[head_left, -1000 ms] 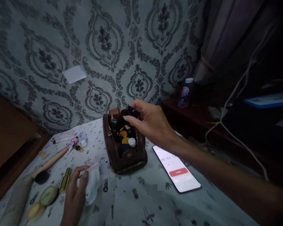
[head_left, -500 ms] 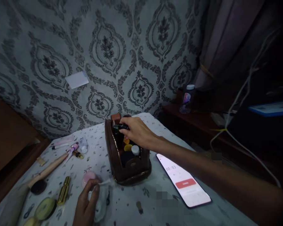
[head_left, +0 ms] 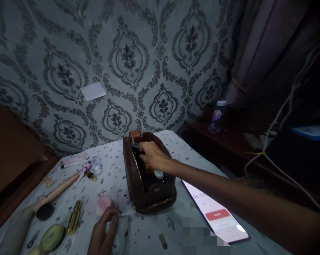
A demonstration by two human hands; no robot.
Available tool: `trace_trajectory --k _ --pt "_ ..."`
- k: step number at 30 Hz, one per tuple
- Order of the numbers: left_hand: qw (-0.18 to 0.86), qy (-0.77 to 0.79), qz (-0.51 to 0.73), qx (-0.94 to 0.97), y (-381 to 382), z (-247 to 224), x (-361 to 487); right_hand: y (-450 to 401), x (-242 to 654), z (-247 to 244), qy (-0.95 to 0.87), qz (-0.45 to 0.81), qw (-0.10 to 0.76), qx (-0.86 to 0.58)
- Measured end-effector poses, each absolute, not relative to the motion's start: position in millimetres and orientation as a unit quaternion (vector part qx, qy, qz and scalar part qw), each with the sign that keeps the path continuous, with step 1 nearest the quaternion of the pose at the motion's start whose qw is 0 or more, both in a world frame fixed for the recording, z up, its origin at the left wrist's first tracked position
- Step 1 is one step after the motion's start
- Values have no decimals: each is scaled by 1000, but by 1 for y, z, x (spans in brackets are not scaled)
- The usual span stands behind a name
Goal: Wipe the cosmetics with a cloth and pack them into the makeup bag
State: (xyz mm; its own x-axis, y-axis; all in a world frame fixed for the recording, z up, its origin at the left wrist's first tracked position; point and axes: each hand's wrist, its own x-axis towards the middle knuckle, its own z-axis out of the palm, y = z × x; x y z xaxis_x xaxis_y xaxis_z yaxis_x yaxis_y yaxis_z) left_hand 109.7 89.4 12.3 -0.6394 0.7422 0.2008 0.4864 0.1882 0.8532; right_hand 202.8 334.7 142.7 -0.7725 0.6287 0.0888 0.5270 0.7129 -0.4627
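Observation:
A brown zippered toiletry bag [head_left: 133,177] stands unzipped on the patterned bedsheet. My right hand [head_left: 153,154] reaches into its opening, fingers closed around a small dark bottle [head_left: 135,147] near the far left side. Below that hand, a white cap [head_left: 159,174] and something yellow [head_left: 149,169] show inside the bag. In front of the bag, my left hand [head_left: 102,230] curls with thumb and forefinger about a clear plastic pouch [head_left: 119,233], partly covered by the hand. Just beyond its knuckles lies a round pink container [head_left: 103,205].
Left of the bag lie a gold tube [head_left: 74,217], a green round container [head_left: 52,237], a black round lid [head_left: 45,211] and several small cosmetics. A lit phone [head_left: 220,219] lies under my right forearm. A clear bottle [head_left: 217,117] stands on the dark side table.
My right hand has lowered the dark bottle deeper into the bag. My left hand stays near the pouch. The whole view has shifted slightly.

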Motion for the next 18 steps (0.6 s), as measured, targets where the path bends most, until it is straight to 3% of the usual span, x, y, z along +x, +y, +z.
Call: trace_trajectory --k 18 --pt "100 774 462 421 88 3 107 336 202 146 -906 257 164 -293"
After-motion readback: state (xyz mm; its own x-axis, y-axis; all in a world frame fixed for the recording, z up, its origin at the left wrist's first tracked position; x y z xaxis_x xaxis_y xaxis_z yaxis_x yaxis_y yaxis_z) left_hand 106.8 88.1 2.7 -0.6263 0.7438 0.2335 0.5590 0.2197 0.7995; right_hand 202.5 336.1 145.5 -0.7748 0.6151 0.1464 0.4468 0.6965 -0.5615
